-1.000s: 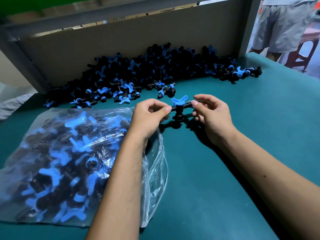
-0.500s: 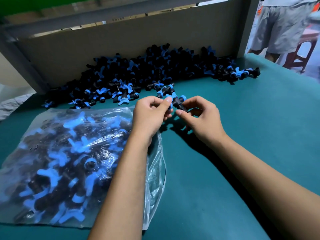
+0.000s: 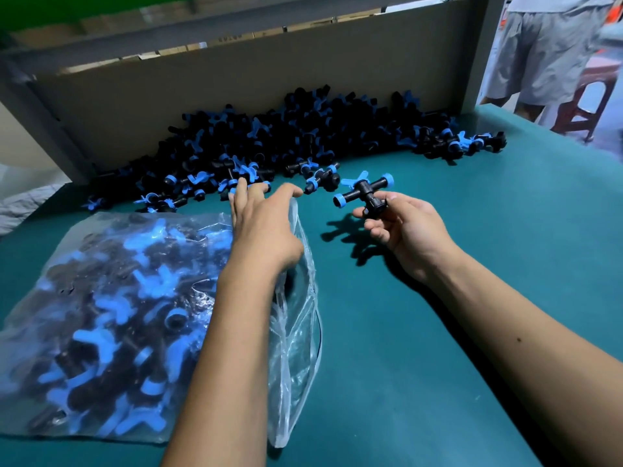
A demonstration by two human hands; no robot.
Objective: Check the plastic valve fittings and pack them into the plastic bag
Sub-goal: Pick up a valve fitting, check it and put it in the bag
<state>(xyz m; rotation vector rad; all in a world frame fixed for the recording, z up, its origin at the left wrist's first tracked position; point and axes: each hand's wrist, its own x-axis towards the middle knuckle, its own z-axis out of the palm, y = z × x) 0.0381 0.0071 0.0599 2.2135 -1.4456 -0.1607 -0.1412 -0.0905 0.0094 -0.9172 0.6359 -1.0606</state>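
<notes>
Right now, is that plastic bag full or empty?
Mostly full: the plastic bag lies flat, bulging with black-and-blue fittings, its mouth loose and open beside the left hand.

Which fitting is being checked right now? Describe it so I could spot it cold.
On the green table, right of the plastic bag and nearer than the heap of fittings, find the right hand. It pinches one black valve fitting, the only one lifted off the table.

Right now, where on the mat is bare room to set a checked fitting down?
Bare mat lies right of the right hand, and between the forearms beside the bag. Crowded: the pile along the cardboard wall, and where the left hand reaches over the bag mouth.
</notes>
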